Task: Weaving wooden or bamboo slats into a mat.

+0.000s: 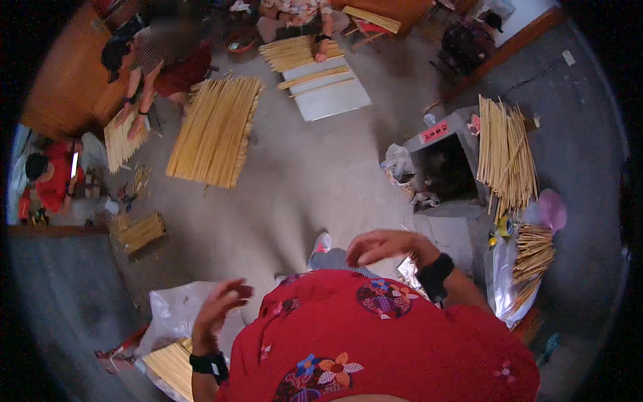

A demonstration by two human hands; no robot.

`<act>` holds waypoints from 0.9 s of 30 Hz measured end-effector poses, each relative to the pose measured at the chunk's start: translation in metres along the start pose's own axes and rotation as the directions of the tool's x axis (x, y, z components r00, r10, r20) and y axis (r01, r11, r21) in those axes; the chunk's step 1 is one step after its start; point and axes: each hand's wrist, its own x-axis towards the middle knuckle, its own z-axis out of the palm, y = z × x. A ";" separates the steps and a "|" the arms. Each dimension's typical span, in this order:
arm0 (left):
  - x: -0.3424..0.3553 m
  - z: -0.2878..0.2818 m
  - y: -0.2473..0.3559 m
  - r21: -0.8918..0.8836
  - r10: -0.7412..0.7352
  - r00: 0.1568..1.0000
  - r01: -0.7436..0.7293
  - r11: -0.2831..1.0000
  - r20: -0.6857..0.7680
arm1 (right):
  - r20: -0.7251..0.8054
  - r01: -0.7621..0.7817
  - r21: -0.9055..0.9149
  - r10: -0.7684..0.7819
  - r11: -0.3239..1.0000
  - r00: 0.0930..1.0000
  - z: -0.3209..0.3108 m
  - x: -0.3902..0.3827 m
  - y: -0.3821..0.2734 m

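Note:
My left hand (224, 303) is raised at the lower left, its loosely bent fingers apart and nothing visible in them. Nearest to it are a translucent plastic sheet (175, 309) and a bundle of pale thin sticks (170, 370). In front of my body hangs my right hand (383, 246), slightly blurred, with fingers loosely curved downward and no object showing in it. Below it is my striped trouser leg (340, 260). Each wrist wears a black band.
Stick bundles lie on the floor: a large one (216, 130) ahead, others (506, 157) beside a grey box with a dark opening (450, 173). A person (295, 15) handles sticks over a white board (329, 99); another person's hands (137, 120) press on sticks at the left.

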 end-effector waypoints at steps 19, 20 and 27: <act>0.239 0.142 0.193 0.399 -0.242 0.830 0.027 0.917 0.502 | -0.549 0.329 0.397 -0.065 0.857 0.833 -0.112 -0.041 -0.049; 0.247 0.140 0.200 0.351 -0.228 0.828 0.040 0.935 0.512 | -0.543 0.320 0.389 -0.066 0.864 0.837 -0.117 -0.040 -0.048; 0.246 0.095 0.264 0.106 0.191 0.918 -0.241 0.965 0.347 | -0.515 0.435 0.155 -0.303 0.887 0.802 -0.165 -0.009 -0.090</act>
